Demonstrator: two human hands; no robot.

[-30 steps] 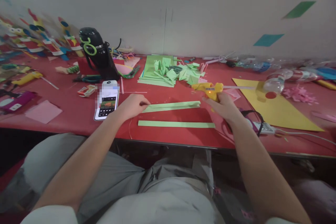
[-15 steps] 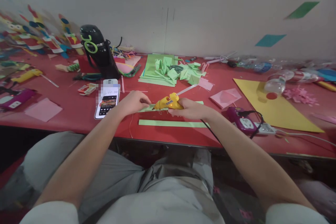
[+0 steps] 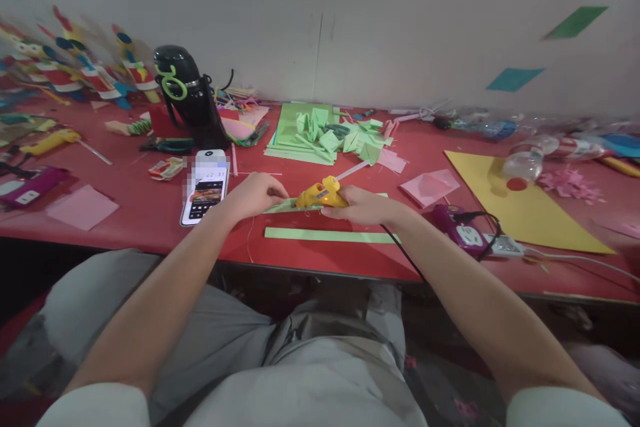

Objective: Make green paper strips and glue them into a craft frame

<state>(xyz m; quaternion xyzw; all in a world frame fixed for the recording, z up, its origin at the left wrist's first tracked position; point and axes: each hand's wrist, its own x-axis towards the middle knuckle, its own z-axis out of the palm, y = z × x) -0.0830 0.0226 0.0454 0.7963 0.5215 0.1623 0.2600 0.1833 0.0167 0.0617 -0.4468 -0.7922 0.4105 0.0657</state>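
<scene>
My right hand [image 3: 361,206] grips a yellow glue gun [image 3: 320,194] with its nozzle pointing left onto the left end of a long folded green paper strip [image 3: 285,206]. My left hand [image 3: 255,193] pinches that end of the strip against the red table [image 3: 150,213]. A second flat green strip [image 3: 325,235] lies just nearer me, untouched. The gun's black cord runs back under my right forearm.
A phone [image 3: 205,187] lies left of my left hand, behind it a black bottle [image 3: 187,97]. Green paper sheets and folded pieces [image 3: 320,133] are piled at the back. A pink power strip [image 3: 463,230], yellow sheet [image 3: 525,210] and plastic bottle [image 3: 527,157] lie to the right.
My right hand brought the glue gun from the right of the table over to the left end of the folded strip. My left hand stayed pinching the strip.
</scene>
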